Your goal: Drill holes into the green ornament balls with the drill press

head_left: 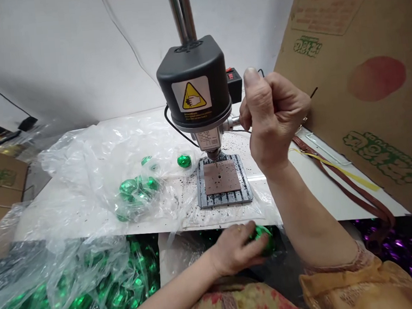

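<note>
My left hand (237,249), low at the table's front edge, has its fingers round a shiny green faceted ball (266,241). My right hand (276,115) is closed in a fist at the side of a small black bench drill press (193,89), on its feed lever (237,121); the lever's end is hidden in the fist. Under the drill chuck (213,154) lies a brown square plate (222,178) with a small dark hole, on the grooved grey base (225,198). Dark shavings are scattered around it.
More green balls (130,189) lie in clear plastic sheeting (85,159) on the white table. One ball (184,161) sits beside the base. Below are bagged green pieces (78,298) and purple ones (409,252). A cardboard box (370,113) and brown strap (347,181) are at right.
</note>
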Demonstrator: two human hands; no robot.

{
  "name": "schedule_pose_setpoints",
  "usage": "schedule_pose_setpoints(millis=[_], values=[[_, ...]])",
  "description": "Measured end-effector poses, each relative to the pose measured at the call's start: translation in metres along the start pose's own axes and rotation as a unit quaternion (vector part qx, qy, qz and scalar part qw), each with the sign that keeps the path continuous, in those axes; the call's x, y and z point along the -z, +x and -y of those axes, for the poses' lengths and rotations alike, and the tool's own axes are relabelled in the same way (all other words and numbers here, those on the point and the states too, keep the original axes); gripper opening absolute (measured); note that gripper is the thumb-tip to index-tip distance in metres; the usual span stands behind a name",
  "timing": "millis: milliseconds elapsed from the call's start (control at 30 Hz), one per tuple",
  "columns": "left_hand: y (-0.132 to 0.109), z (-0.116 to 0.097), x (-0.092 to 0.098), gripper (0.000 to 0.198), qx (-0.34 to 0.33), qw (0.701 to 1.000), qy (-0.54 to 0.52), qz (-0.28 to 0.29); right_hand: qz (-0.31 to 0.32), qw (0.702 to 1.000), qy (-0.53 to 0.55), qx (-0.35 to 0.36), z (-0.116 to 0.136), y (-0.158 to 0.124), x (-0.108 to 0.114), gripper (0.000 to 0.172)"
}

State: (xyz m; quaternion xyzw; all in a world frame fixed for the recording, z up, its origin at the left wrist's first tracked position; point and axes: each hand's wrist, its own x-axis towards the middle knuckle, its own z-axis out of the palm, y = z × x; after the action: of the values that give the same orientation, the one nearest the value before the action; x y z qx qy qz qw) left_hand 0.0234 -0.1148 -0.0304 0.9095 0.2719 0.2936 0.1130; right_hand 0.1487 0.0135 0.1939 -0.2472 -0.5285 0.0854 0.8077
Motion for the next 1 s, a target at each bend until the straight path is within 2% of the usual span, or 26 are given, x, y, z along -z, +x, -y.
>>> schedule_pose_setpoints(millis=[67,100,167,233,267,333,367,400,433,467,500,600,700,767,833,933,1000], values=[[-0.004,-0.009,-0.014,0.042,-0.066,0.992,0.026,0.101,0.003,1.000,-0.005,0.007,0.000,0.000,0.000,0.047],[-0.004,-0.011,-0.019,0.047,-0.079,0.988,0.030,0.128,0.005,1.000,-0.006,0.009,0.000,0.000,0.001,0.048],[-0.002,-0.013,-0.022,0.052,-0.094,0.986,0.010,0.138,0.005,1.000,-0.007,0.004,0.000,0.000,0.001,0.047],[0.000,-0.007,-0.014,0.043,-0.091,0.991,-0.032,0.096,0.003,1.000,-0.003,-0.001,0.001,0.000,0.001,0.047],[0.002,-0.001,-0.007,0.034,-0.060,0.996,-0.046,0.053,-0.002,1.000,0.002,0.000,0.000,-0.001,0.001,0.047],[0.008,0.021,0.016,0.017,0.054,0.996,-0.045,-0.050,-0.008,1.000,0.012,0.001,-0.001,-0.002,0.001,0.046],[0.012,0.037,0.030,0.015,0.128,0.986,-0.023,-0.100,-0.012,1.000,0.020,0.003,-0.002,-0.002,0.001,0.045],[0.018,0.055,0.045,0.020,0.165,0.978,-0.004,-0.131,-0.017,1.000,0.026,0.003,-0.003,-0.003,0.001,0.045],[0.024,0.075,0.060,0.022,0.209,0.964,0.017,-0.166,-0.020,0.999,0.029,0.004,-0.004,-0.004,0.001,0.045],[0.031,0.095,0.075,0.021,0.290,0.931,0.054,-0.216,-0.021,0.999,0.028,0.004,-0.005,-0.004,0.001,0.045],[0.038,0.115,0.088,0.022,0.352,0.901,0.087,-0.238,-0.021,0.999,0.025,0.007,-0.007,-0.005,0.001,0.045],[0.057,0.163,0.113,0.021,0.426,0.882,0.090,-0.182,-0.016,1.000,0.012,0.017,-0.010,-0.006,0.001,0.044],[0.069,0.188,0.117,0.019,0.425,0.893,0.056,-0.138,-0.013,1.000,-0.001,0.021,-0.010,-0.006,0.001,0.044],[0.071,0.191,0.116,0.019,0.415,0.899,0.046,-0.131,-0.014,1.000,-0.008,0.017,-0.009,-0.006,0.002,0.045],[0.067,0.182,0.116,0.022,0.403,0.902,0.041,-0.148,-0.014,1.000,-0.008,0.009,-0.007,-0.006,0.002,0.046],[0.056,0.150,0.118,0.039,0.388,0.890,-0.027,-0.237,-0.012,1.000,-0.009,-0.002,-0.004,-0.007,0.003,0.047],[0.047,0.124,0.115,0.048,0.389,0.860,-0.150,-0.294,-0.013,1.000,-0.017,-0.004,-0.004,-0.007,0.003,0.047]])
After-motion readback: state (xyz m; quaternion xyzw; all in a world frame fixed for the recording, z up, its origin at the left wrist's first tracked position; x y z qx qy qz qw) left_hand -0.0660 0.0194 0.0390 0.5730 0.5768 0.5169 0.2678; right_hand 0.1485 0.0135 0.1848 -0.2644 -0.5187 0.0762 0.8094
